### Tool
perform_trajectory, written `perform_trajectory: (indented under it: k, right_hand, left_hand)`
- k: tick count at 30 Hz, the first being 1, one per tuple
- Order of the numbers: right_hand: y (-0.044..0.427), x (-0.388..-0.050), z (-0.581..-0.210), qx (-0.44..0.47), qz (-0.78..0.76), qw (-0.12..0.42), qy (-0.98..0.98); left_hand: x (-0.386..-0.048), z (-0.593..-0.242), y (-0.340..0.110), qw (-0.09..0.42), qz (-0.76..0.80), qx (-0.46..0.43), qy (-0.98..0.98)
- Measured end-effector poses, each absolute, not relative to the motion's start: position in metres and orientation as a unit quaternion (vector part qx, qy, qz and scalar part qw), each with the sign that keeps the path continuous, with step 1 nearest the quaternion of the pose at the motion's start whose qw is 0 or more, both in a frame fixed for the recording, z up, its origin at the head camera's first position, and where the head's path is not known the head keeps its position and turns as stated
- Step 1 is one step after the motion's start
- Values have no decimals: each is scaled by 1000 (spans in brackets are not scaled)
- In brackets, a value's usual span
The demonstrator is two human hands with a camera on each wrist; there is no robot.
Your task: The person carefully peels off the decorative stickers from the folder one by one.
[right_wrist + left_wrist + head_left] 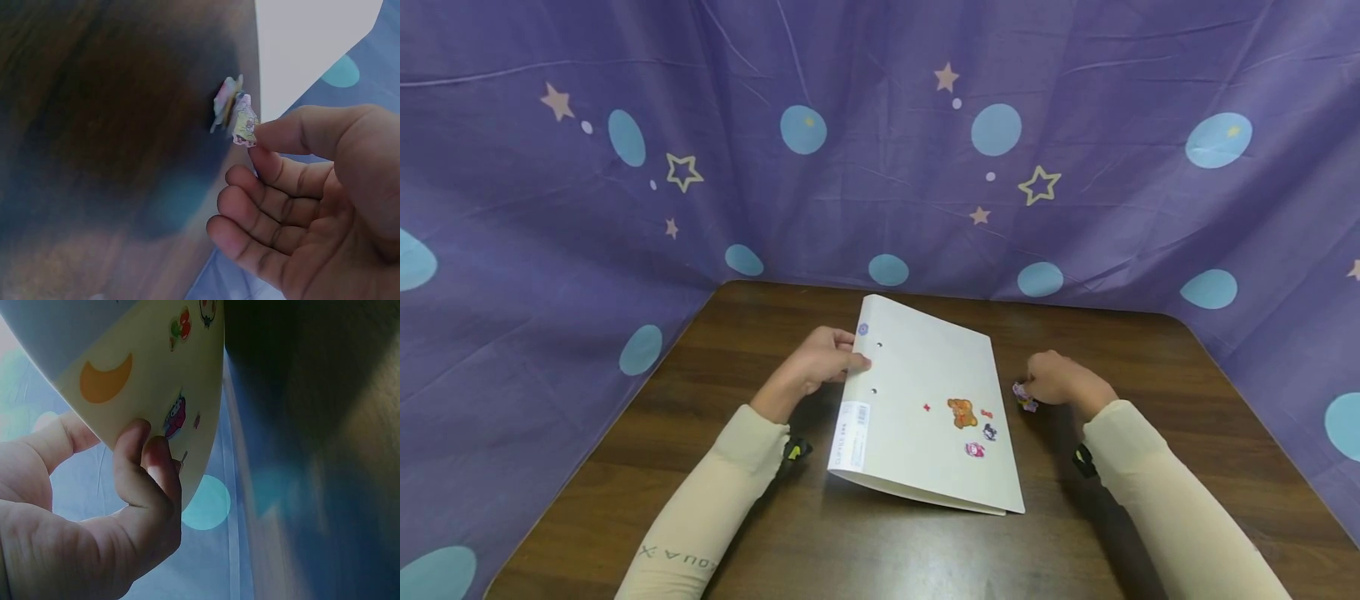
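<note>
A white clip file folder (pixel 925 392) is held above the table, tilted, its spine on the left. My left hand (pixel 826 358) grips it by the spine edge, thumb on the near face and fingers behind. Bear and character stickers (pixel 962 413) dot the front cover. The left wrist view shows the other face with a yellow moon sticker (pixel 106 378) and several more. To the right of the folder, my right hand (pixel 1060 382) pinches a small pastel sticker (pixel 245 122) between thumb and forefinger. More small stickers (pixel 225 103) lie just beyond it.
The dark wooden table (pixel 925 558) extends around both arms. A purple curtain (pixel 880 183) with stars and blue spots hangs behind it and along the sides. Dark wrist bands (pixel 1084 460) show at the cuffs.
</note>
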State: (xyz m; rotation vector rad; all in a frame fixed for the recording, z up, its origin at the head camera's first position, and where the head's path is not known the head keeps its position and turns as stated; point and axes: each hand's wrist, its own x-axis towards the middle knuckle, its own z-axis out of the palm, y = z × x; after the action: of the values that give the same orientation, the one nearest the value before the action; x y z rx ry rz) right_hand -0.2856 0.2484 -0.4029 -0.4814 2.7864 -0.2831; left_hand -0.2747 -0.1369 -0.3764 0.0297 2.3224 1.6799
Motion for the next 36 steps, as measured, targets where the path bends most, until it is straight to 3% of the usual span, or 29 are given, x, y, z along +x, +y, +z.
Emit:
perform_trajectory:
  k: [18,25,36]
  right_hand:
    - [248,-285,-408,-137,-97,140,976]
    - [241,-280,-401,-175,-80,73,979]
    - [205,-268,-394,-210,-129,16,969]
  left_hand:
    - [-275,-377,-137,137,580,10,803]
    - [-273,-376,-137,136,578,6,805]
    - [-273,-375,-137,136,582,9,802]
